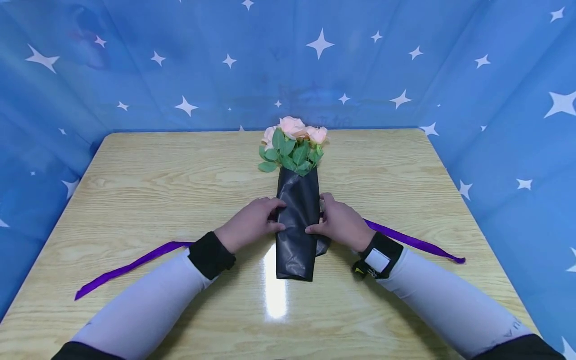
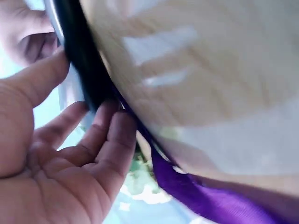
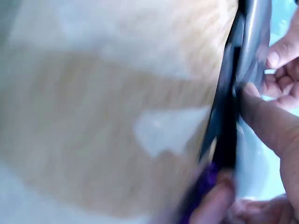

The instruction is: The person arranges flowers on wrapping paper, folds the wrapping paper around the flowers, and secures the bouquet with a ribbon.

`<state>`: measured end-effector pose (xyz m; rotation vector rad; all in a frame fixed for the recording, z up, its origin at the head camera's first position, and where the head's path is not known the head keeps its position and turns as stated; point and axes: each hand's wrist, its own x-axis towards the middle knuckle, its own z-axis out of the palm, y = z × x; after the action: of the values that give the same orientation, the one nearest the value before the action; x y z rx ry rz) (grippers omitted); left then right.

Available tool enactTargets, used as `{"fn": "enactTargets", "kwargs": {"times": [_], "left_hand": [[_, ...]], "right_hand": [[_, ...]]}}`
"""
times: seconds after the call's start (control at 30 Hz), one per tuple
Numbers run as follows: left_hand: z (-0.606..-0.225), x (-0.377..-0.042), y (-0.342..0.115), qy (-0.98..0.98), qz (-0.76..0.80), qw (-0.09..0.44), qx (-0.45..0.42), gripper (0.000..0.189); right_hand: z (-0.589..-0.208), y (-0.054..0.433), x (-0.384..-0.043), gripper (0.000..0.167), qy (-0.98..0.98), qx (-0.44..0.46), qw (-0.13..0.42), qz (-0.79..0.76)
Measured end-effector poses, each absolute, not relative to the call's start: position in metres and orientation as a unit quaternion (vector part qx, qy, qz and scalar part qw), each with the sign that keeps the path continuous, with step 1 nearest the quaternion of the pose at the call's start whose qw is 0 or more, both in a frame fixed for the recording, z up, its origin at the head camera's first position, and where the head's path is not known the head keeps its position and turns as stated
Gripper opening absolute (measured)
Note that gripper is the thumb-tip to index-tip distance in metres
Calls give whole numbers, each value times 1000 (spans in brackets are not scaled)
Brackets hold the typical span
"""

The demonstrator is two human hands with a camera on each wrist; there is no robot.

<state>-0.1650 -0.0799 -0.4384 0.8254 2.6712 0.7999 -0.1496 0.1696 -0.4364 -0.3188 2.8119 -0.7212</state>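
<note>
A bouquet of pale pink roses (image 1: pixel 293 128) with green leaves (image 1: pixel 294 152) lies mid-table, stems hidden inside black wrapping paper (image 1: pixel 298 225). My left hand (image 1: pixel 253 222) holds the wrapped bouquet's left edge, thumb on top and fingers against its side. On the opposite edge, my right hand (image 1: pixel 344 222) grips the wrap, its thumb pressed on the front. A purple ribbon (image 1: pixel 135 266) stretches out to both sides, and its middle passes out of sight at the bouquet. In the left wrist view the ribbon (image 2: pixel 210 200) runs beside my fingertips.
The wood-grain table (image 1: pixel 180 170) carries a bright light reflection in front of the bouquet. A blue curtain (image 1: pixel 270 65) with white stars hangs behind the table and along both sides.
</note>
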Motion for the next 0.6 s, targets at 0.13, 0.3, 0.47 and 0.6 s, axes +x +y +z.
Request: {"fn": "enactTargets", "kwargs": {"times": [0.13, 0.3, 0.47, 0.6], "left_hand": [[-435, -160, -77, 930, 171, 80, 316, 64], [-432, -155, -75, 927, 115, 99, 344, 77], [-434, -152, -69, 919, 97, 117, 363, 81], [-435, -150, -63, 920, 87, 110, 365, 83]], "right_hand": [[-435, 170, -147, 100, 971, -186, 29, -145], [-435, 173, -142, 84, 963, -253, 48, -82], [-432, 175, -141, 94, 953, -279, 83, -80], [-428, 174, -144, 103, 941, -298, 120, -106]]}}
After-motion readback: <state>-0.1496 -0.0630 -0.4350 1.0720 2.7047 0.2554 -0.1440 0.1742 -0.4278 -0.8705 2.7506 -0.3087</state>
